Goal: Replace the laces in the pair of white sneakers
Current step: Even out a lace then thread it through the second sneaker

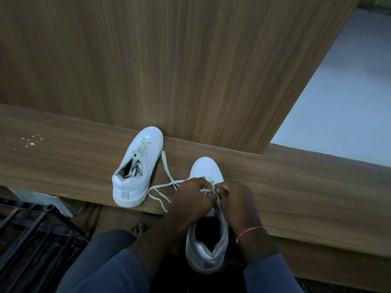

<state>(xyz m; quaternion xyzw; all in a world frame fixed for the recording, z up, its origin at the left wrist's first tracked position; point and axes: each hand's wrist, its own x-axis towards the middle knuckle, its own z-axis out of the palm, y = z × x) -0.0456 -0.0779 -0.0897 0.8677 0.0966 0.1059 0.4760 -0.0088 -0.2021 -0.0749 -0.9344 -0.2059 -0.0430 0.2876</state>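
Lace point(169, 182) trails toward ten o'clock from your left hand point(191, 196); both it and your right hand point(233, 197) pinch it over the near sneaker's point(208, 246) eyelets.

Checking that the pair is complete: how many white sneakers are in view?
2. One sneaker stands on the wooden ledge, left; the other sneaker lies under both hands, its heel overhanging the ledge's near edge. None seem hidden.
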